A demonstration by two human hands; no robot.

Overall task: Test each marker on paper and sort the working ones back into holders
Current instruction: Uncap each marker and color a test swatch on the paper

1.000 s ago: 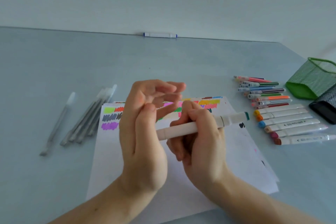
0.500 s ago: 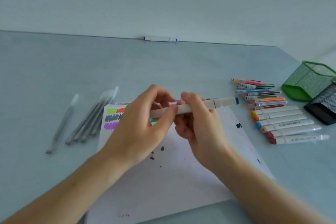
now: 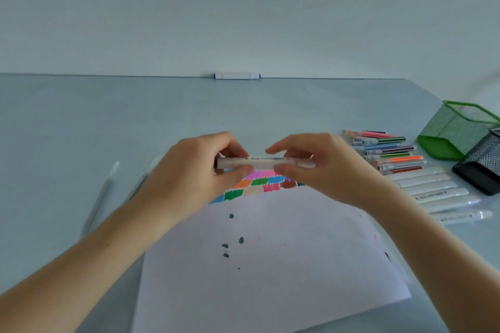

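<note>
Both hands hold one white marker (image 3: pixel 263 163) level above the far part of the paper (image 3: pixel 270 265). The left hand (image 3: pixel 194 170) pinches its left end between thumb and curled fingers; the right hand (image 3: pixel 324 167) pinches the right part the same way. The hands hide part of the coloured test patches (image 3: pixel 259 184) on the sheet.

To the right lie thin coloured markers (image 3: pixel 384 151) and, nearer, thick white markers (image 3: pixel 438 194) — side by side. Beyond them lie a green mesh holder (image 3: pixel 457 132) and a black mesh holder (image 3: pixel 484 165), both on their sides. Grey pens (image 3: pixel 100 197) lie at the left, partly behind the left forearm. One blue-capped marker (image 3: pixel 237 76) lies at the wall.
</note>
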